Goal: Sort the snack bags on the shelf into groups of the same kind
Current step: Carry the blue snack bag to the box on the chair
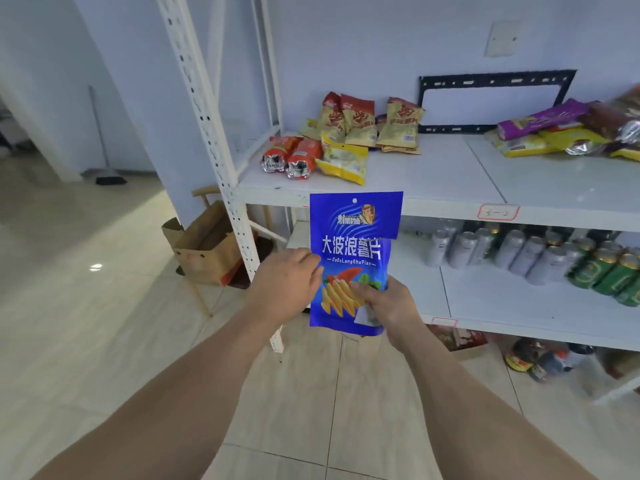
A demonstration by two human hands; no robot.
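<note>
My right hand pinches a glossy, flat blue bag; my left hand touches its edge, fingers seemingly relaxed. At one o'clock, crinkly foil packs lie on the white shelf.

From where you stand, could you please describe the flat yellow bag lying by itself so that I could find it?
Look at the top white shelf, near its left end. In front of the upright tan and red bags and right of two orange packets lies the flat yellow bag. It alone there lies flat and shows a pale centre panel.

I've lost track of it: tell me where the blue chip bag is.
In the head view the blue chip bag is centre frame, held upright by the right hand before the shelf edge; the left hand touches it.
</note>
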